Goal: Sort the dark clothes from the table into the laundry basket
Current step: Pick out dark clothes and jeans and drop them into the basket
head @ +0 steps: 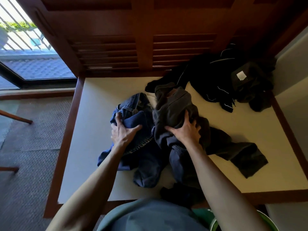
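So this looks like the grab stage, both hands are already down in the pile on the cream-topped table (93,114). The left hand (123,132) has its fingers curled into a bunched pair of blue jeans (143,147), thumb out to the side pressing denim, and the right hand (185,130) is clutching a dark grey garment (171,105), fingers dug into the folds and thumb spread wide. Both pieces sit mid-table, touching each other. The jeans run roughly from the far waistband end down toward the near edge, legs pointing at the person; the grey one runs the same way, with one part trailing off to the right. A black jacket with thin pale piping (208,77) lies well apart at the far right corner. I'd guess the next move is lifting both bundles clear and swinging them down to the green basket (265,217), whose rim peeks out by the person's right side, watching the dangling legs don't snag the table edge.
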A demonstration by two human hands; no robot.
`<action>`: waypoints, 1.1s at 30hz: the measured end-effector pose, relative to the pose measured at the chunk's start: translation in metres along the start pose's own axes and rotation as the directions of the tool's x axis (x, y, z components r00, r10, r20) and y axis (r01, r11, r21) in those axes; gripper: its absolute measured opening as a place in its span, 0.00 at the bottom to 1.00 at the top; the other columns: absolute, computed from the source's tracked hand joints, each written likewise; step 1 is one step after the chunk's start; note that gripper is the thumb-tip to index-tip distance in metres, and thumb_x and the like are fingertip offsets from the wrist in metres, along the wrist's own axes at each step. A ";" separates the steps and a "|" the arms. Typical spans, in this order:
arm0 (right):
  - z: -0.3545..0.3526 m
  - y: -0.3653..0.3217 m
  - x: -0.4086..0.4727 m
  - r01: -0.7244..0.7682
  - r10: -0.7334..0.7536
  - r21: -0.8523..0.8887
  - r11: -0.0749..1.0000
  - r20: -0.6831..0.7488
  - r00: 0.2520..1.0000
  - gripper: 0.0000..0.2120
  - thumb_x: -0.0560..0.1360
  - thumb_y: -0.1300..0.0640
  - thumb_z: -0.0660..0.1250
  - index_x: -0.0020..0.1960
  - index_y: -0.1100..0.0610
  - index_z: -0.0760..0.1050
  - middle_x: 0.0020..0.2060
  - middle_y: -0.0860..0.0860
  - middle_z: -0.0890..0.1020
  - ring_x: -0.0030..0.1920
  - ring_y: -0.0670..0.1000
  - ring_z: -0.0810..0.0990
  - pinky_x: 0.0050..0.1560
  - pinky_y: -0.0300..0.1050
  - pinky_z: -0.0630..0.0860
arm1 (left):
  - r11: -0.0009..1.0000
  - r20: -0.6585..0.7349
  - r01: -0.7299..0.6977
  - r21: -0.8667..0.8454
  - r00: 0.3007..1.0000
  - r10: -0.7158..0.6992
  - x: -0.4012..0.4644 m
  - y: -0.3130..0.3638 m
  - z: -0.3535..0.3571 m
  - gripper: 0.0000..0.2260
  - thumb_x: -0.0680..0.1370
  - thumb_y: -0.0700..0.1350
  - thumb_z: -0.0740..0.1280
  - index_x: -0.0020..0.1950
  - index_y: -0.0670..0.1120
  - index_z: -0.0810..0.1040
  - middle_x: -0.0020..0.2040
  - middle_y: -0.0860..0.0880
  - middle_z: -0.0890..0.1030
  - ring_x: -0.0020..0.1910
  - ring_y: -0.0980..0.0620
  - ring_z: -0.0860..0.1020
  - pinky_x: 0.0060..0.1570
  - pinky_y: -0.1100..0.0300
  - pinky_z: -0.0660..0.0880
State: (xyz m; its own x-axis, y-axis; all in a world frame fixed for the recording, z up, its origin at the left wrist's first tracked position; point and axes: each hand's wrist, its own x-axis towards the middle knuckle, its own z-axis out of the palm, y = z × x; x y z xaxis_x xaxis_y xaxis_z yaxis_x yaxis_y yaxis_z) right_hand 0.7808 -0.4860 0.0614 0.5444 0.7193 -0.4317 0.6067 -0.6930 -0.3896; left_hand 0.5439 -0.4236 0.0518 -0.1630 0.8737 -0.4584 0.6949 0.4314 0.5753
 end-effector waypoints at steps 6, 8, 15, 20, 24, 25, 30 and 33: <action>0.017 0.001 0.011 0.135 -0.144 -0.063 0.989 -0.177 0.974 0.32 0.71 0.34 0.70 0.71 0.45 0.72 0.67 0.55 0.76 0.68 0.66 0.66 0.57 0.58 0.76 | 0.982 0.040 0.029 -0.187 0.999 -0.022 0.012 0.013 0.000 0.42 0.60 0.60 0.75 0.71 0.62 0.60 0.64 0.44 0.77 0.59 0.38 0.79 0.60 0.43 0.76; 0.015 0.006 0.013 0.145 -0.135 0.032 0.989 -0.209 0.969 0.26 0.71 0.38 0.72 0.65 0.48 0.77 0.64 0.52 0.80 0.67 0.63 0.68 0.55 0.56 0.76 | 0.966 0.028 0.020 -0.257 1.000 -0.013 0.007 0.015 0.000 0.40 0.61 0.58 0.76 0.69 0.62 0.62 0.60 0.47 0.80 0.56 0.41 0.80 0.59 0.45 0.78; 0.000 0.020 0.009 0.156 -0.111 0.246 0.957 -0.187 0.976 0.23 0.69 0.37 0.73 0.59 0.47 0.81 0.55 0.52 0.84 0.63 0.60 0.73 0.56 0.54 0.76 | 0.932 -0.052 -0.132 -0.338 0.991 0.121 -0.025 0.027 -0.005 0.39 0.60 0.53 0.77 0.69 0.66 0.65 0.61 0.52 0.80 0.56 0.46 0.80 0.59 0.48 0.78; -0.008 0.048 -0.007 0.223 -0.150 0.393 0.892 -0.208 0.966 0.27 0.63 0.28 0.69 0.53 0.44 0.81 0.49 0.46 0.85 0.57 0.56 0.80 0.55 0.57 0.80 | 0.901 -0.060 -0.332 -0.280 0.943 0.329 -0.055 0.049 -0.010 0.37 0.61 0.50 0.76 0.67 0.66 0.68 0.60 0.54 0.79 0.56 0.48 0.79 0.56 0.51 0.78; -0.032 0.069 -0.033 0.282 -0.147 0.441 0.852 -0.316 0.937 0.26 0.65 0.30 0.71 0.55 0.45 0.81 0.51 0.45 0.85 0.57 0.56 0.80 0.58 0.57 0.79 | 0.839 -0.062 -0.449 -0.308 0.889 0.454 -0.085 0.066 -0.008 0.35 0.64 0.47 0.77 0.67 0.64 0.69 0.58 0.56 0.79 0.55 0.51 0.79 0.56 0.53 0.77; -0.039 0.074 -0.041 0.298 -0.143 0.445 0.845 -0.349 0.926 0.26 0.66 0.30 0.71 0.56 0.46 0.81 0.51 0.45 0.85 0.57 0.55 0.81 0.59 0.57 0.79 | 0.820 -0.064 -0.473 -0.323 0.875 0.479 -0.092 0.069 -0.008 0.34 0.64 0.46 0.78 0.67 0.64 0.70 0.57 0.57 0.79 0.54 0.53 0.79 0.55 0.53 0.78; -0.073 0.103 -0.092 0.367 -0.095 0.425 0.827 -0.539 0.837 0.24 0.68 0.34 0.73 0.58 0.47 0.81 0.52 0.45 0.85 0.56 0.55 0.81 0.59 0.55 0.78 | 0.696 -0.047 -0.594 -0.403 0.773 0.633 -0.129 0.086 -0.009 0.34 0.65 0.44 0.79 0.67 0.61 0.70 0.59 0.59 0.79 0.55 0.54 0.79 0.58 0.51 0.78; -0.089 0.124 -0.136 0.331 -0.005 0.412 0.849 -0.619 0.785 0.22 0.68 0.33 0.72 0.54 0.47 0.82 0.48 0.45 0.85 0.52 0.57 0.81 0.54 0.56 0.78 | 0.622 0.028 -0.631 -0.464 0.691 0.722 -0.152 0.096 -0.008 0.34 0.65 0.45 0.80 0.66 0.63 0.70 0.58 0.62 0.78 0.56 0.54 0.79 0.58 0.47 0.79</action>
State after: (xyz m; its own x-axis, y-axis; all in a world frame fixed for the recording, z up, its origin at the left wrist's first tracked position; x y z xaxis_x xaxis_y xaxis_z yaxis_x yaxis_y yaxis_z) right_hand 0.8335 -0.6647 0.1445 0.7829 0.5993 0.1670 0.4562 -0.3706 -0.8090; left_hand 0.6294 -0.5128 0.1822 0.4087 0.9092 0.0799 0.2096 -0.1787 0.9613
